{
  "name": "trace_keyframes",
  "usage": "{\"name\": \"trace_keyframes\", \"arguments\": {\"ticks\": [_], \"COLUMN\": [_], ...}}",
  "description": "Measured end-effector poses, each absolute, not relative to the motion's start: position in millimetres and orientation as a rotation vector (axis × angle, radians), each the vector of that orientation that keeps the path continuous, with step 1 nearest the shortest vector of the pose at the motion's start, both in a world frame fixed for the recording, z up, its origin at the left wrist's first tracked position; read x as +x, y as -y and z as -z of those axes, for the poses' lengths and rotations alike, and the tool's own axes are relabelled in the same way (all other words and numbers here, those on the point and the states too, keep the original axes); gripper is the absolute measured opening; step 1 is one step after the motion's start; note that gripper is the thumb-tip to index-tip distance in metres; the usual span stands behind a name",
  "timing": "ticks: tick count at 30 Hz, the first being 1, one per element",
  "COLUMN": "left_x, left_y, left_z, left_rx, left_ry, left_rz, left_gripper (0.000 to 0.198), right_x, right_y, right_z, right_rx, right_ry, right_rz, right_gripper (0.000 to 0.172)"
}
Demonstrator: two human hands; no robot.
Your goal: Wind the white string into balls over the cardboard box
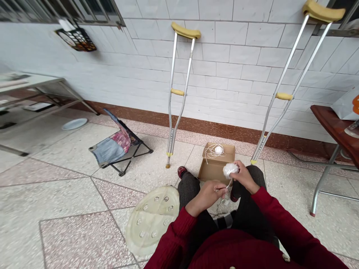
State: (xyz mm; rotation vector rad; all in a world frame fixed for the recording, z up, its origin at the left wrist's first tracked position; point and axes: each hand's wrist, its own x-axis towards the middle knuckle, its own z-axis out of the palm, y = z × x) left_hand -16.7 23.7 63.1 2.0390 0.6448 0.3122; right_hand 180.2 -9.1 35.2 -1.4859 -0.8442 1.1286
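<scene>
Red sleeves lead to both hands over the lap. The right hand is closed around a white string ball, and the left hand, just below-left of it, has its fingers pinched on the strand hanging from the ball. Just beyond the right hand an open cardboard box on the floor holds a second coil; a round plastic tray lies left of the left hand.
</scene>
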Motion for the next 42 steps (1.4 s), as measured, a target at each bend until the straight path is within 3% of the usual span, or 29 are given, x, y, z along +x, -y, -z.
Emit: {"name": "trace_keyframes", "arguments": {"ticks": [5,8,14,18,20,26,30,35,42], "left_x": [-18.8,-16.4,-14.3,-17.9,-20.4,-26.6,-22.8,-13.6,-16.6], "left_y": [-49.9,-56.0,-30.0,-12.2,-14.6,-42.7,-47.9,-28.2,-3.9], "left_z": [-81.2,-63.0,-22.3,-35.1,-49.2,-68.1,-51.7,-23.4,-50.8], "left_rx": [2.138,2.005,1.848,1.897,1.993,2.19,2.015,1.838,2.009], "left_ry": [-0.691,-0.686,-0.76,-0.604,-0.621,-0.672,-0.706,-0.79,-0.606], "left_rz": [-0.483,-0.528,-0.364,-0.223,-0.265,-0.495,-0.57,-0.463,-0.279], "left_gripper": [0.032,0.032,0.042,0.042,0.039,0.027,0.034,0.04,0.035], "right_x": [155.7,154.9,181.2,187.6,180.9,156.8,164.7,180.4,194.0], "right_y": [47.0,60.6,34.4,7.2,6.9,44.6,56.3,42.1,6.4], "right_z": [-19.6,-42.6,-80.9,-54.5,-32.9,-9.7,-38.1,-73.6,-41.1], "right_rx": [-1.204,-0.932,-1.012,-1.422,-1.548,-1.242,-0.97,-0.894,-1.592], "right_ry": [0.857,0.735,0.737,0.873,0.968,0.923,0.719,0.706,1.216], "right_rz": [-1.741,-1.862,-1.562,-1.11,-1.073,-1.796,-1.898,-1.73,-0.81], "right_gripper": [0.049,0.05,0.046,0.041,0.04,0.042,0.046,0.048,0.045]}}
